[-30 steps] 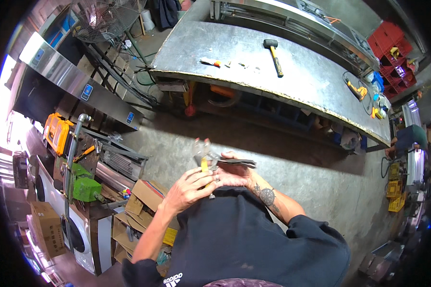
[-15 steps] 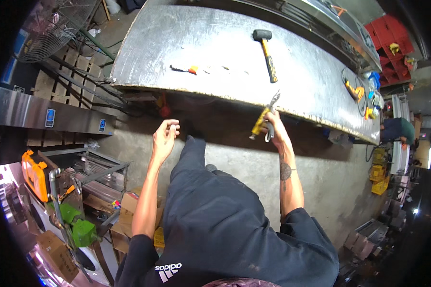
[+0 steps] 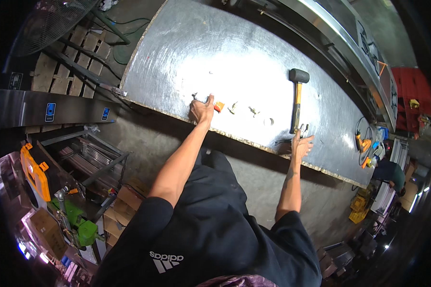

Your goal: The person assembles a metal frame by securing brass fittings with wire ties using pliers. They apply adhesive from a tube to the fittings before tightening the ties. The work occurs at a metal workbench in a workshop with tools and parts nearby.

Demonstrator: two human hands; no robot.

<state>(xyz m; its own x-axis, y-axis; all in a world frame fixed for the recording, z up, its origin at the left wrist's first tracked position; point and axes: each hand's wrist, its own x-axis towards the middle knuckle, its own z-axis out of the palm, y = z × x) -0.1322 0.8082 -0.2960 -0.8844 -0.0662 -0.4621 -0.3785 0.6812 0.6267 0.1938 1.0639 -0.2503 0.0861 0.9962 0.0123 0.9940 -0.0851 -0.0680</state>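
My left hand point(image 3: 202, 112) is down on the metal-topped table point(image 3: 167, 62), its fingers closed over a small black-and-orange tool. The orange end point(image 3: 219, 106) of that tool sticks out to the right; the grip hides most of the rest. At the table's front edge, my right hand point(image 3: 300, 147) has its fingers apart. Beside its fingertips lies a plier-like tool with metal jaws point(image 3: 304, 128), partly covered by the hand. A mallet point(image 3: 297, 100) with a black head and yellow-and-black handle lies just beyond it.
Small scraps point(image 3: 253, 111) and a ring-shaped piece point(image 3: 268, 122) lie between my hands. A corded orange power tool point(image 3: 364, 143) is at the table's right end. Long stainless steel equipment point(image 3: 321, 28) runs along the far side. Another person point(image 3: 390, 173) is bent over at far right.
Both hands have moved forward onto the table. My left hand has closed over the black-and-orange tool. The right hand's tool is now down by the mallet, fingers spread. The view has shifted.
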